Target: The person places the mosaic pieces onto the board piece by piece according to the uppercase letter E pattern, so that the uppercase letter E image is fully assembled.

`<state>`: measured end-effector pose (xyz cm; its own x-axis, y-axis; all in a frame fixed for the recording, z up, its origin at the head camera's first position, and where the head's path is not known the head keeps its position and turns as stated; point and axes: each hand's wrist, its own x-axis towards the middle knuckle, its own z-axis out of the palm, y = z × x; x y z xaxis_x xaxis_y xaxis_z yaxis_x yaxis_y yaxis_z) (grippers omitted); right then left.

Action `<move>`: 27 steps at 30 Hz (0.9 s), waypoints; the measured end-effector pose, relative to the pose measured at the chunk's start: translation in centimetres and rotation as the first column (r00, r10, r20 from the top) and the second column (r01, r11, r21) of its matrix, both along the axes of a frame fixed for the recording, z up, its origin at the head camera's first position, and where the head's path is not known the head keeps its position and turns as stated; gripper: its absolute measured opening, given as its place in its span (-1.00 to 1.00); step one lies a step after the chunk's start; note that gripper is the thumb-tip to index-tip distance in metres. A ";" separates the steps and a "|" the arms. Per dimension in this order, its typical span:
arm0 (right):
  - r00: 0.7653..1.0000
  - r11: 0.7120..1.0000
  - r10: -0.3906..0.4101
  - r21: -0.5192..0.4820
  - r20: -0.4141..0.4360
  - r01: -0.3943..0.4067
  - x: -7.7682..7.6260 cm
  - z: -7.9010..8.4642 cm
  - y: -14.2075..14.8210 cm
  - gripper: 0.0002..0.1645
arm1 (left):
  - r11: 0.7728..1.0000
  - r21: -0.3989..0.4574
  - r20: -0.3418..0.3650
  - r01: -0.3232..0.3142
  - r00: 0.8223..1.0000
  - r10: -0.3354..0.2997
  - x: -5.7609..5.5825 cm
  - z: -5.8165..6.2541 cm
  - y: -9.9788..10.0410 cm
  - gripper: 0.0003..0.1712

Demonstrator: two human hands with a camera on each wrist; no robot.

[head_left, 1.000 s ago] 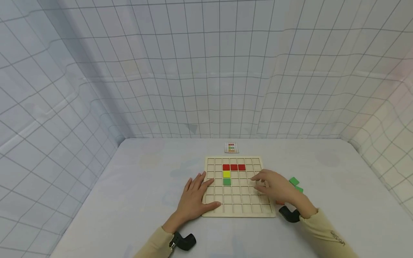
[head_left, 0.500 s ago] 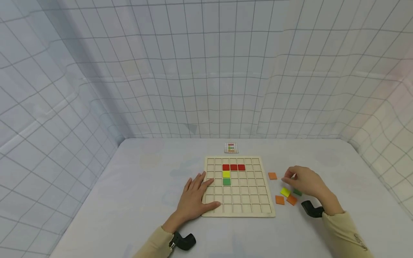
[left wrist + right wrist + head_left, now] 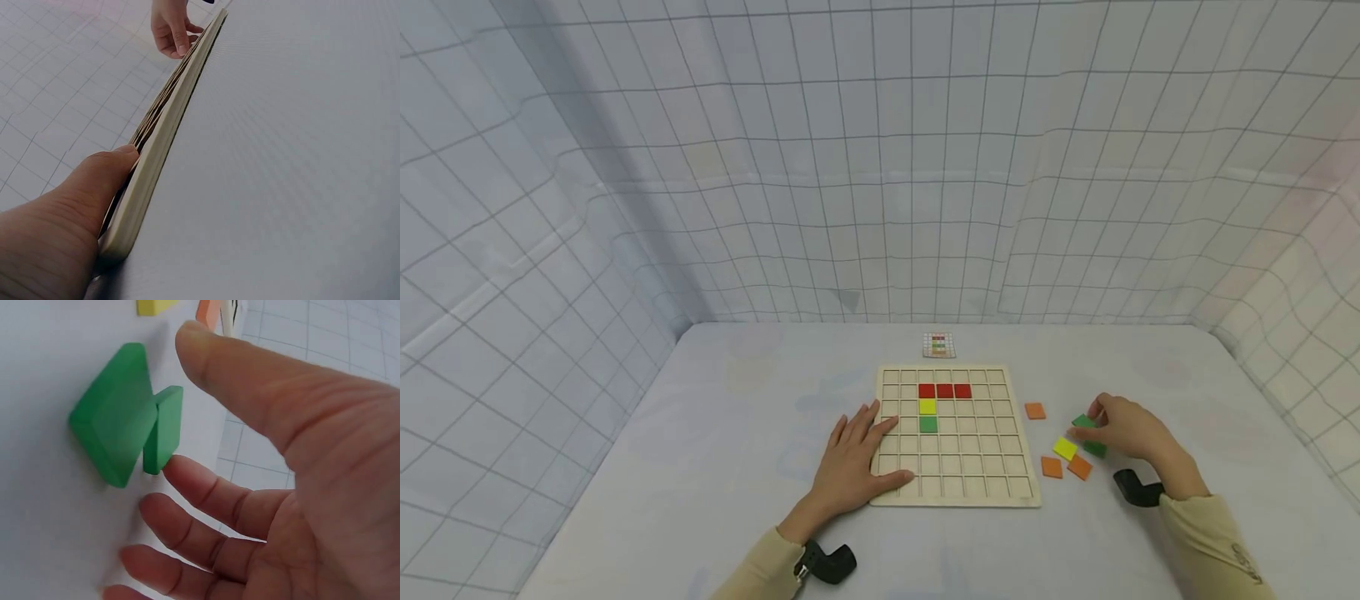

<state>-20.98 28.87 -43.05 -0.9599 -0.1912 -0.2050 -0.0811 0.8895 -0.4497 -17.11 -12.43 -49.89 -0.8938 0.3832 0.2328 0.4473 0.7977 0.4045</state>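
My left hand (image 3: 850, 468) lies with spread fingers over the left edge of a pale gridded board (image 3: 992, 492), its thumb (image 3: 103, 172) on the surface. Three red tiles (image 3: 945, 391), a yellow tile (image 3: 928, 407) and a green tile (image 3: 928, 424) sit in its squares. My right hand (image 3: 1129, 431) is right of the board, over two loose green tiles. In the right wrist view, the index fingertip meets the edge of the farther green tile (image 3: 165, 428), while the thumb stands apart from it. The nearer green tile (image 3: 115, 415) lies beside it.
Between the board and my right hand lie a loose yellow tile (image 3: 1065, 449) and three orange tiles, one (image 3: 1035, 411) farther back. A small card (image 3: 938, 345) with a coloured grid pattern lies behind the board. White cloth with a line grid hangs around the table.
My right hand has moved right, from over the board's right side to the loose green tiles, uncovering the yellow and orange ones. My left hand stays in place.
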 end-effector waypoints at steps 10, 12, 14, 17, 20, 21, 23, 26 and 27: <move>0.999 1.000 -0.021 -0.020 -0.049 0.020 -0.1 -1.1 0.0 -0.52 | 1.000 0.000 0.002 0.001 1.000 -0.001 0.1 0.3 0.2 -0.05; 0.998 0.999 -0.017 -0.039 -0.057 0.015 -0.2 -1.4 0.0 -0.55 | 1.000 0.001 -0.002 -0.001 1.000 0.001 0.1 0.2 0.1 -0.05; 0.998 0.998 -0.015 -0.058 -0.066 0.011 -0.3 -1.5 -0.1 -0.58 | 1.000 -0.001 -0.007 -0.002 1.000 0.002 0.1 0.2 0.1 -0.05; 0.997 0.996 -0.011 -0.084 -0.079 0.004 -0.3 -1.7 -0.3 -0.60 | 1.000 -0.002 -0.015 0.000 1.000 0.000 0.0 0.1 0.1 -0.05; 0.996 0.994 -0.005 -0.106 -0.086 -0.004 -0.2 -1.6 -0.6 -0.61 | 1.000 0.006 -0.024 0.004 1.000 -0.004 0.0 0.0 0.0 -0.05; 0.996 0.994 -0.004 -0.113 -0.088 -0.006 -0.2 -1.6 -0.7 -0.60 | 1.000 0.008 -0.027 0.005 1.000 -0.005 0.0 -0.1 0.0 -0.05; 0.996 0.992 0.003 -0.125 -0.094 -0.015 -0.1 -1.6 -0.8 -0.60 | 1.000 0.010 -0.034 0.006 0.999 -0.006 0.0 -0.1 0.0 -0.05; 0.994 0.990 0.010 -0.138 -0.108 -0.025 -0.1 -1.6 -0.9 -0.60 | 1.000 0.003 -0.028 0.003 1.000 -0.003 0.0 -0.2 0.0 -0.04; 0.994 0.989 0.011 -0.144 -0.112 -0.027 0.0 -1.6 -0.9 -0.60 | 1.000 0.001 -0.022 0.000 1.000 0.000 0.0 -0.2 0.0 -0.04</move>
